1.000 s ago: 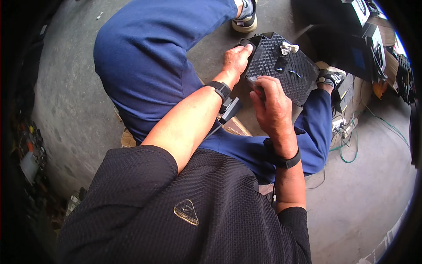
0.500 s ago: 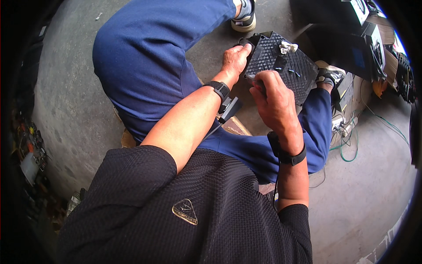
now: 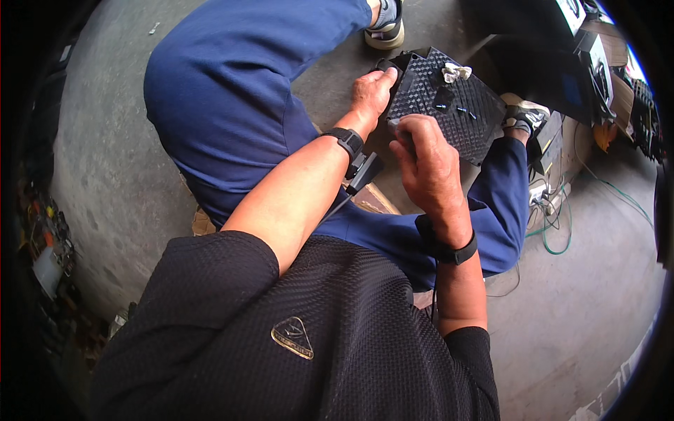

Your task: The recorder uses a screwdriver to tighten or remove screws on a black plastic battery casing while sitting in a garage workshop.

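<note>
My left hand (image 3: 371, 95) grips the left edge of a black checker-textured panel piece (image 3: 474, 126) lying between my legs. My right hand (image 3: 426, 158) is closed round a tool at the panel's near left corner, its grey end (image 3: 395, 125) just showing; the rest is hidden by my fingers. On the panel sit a crumpled white item (image 3: 456, 71), a small dark patch or part (image 3: 443, 99) and small bolts or screws (image 3: 466, 111).
Large black equipment (image 3: 533, 77) and cardboard (image 3: 618, 105) stand at the upper right, with cables (image 3: 565, 235) on the concrete floor (image 3: 112, 175) below. My trousered legs and shoes frame the panel. Assorted small items (image 3: 53, 259) lie at the far left.
My right hand first shifts slightly right, then back left, staying at the panel's corner with its fingers curled. My left hand keeps its grip; the view shifts slightly.
</note>
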Action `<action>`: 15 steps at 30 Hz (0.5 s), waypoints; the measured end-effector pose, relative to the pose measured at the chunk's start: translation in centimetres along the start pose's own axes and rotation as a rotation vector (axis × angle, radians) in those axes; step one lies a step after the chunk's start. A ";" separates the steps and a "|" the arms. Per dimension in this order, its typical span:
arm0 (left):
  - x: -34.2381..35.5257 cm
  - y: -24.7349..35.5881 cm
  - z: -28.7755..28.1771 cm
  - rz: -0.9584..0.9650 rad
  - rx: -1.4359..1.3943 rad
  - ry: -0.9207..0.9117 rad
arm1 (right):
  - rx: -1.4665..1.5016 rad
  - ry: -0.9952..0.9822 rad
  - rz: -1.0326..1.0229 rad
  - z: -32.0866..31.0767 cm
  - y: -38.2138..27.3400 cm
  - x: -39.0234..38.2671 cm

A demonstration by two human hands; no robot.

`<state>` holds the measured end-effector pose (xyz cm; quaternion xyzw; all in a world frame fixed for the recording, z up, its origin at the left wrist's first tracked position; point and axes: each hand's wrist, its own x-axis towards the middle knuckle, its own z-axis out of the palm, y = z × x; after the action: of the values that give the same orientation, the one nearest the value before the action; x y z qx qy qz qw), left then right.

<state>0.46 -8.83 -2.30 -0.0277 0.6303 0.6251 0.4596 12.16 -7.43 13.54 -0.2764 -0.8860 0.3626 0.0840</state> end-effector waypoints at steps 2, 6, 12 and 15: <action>-0.1 0.1 0.0 -0.009 -0.001 -0.009 | 0.034 -0.003 -0.032 -0.2 0.1 -0.4; -0.1 0.1 -0.2 0.013 0.005 -0.018 | 0.043 -0.038 -0.061 -0.8 0.4 -0.1; 0.1 0.0 -0.4 0.026 0.028 -0.036 | -0.052 -0.033 -0.022 -0.3 -0.2 -0.3; -0.2 0.2 -0.2 0.017 0.014 -0.014 | -0.011 0.003 0.001 -0.3 0.0 -0.4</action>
<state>0.32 -9.04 -2.03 -0.0149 0.6315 0.6247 0.4590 12.63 -7.44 13.75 -0.2778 -0.8877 0.3575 0.0837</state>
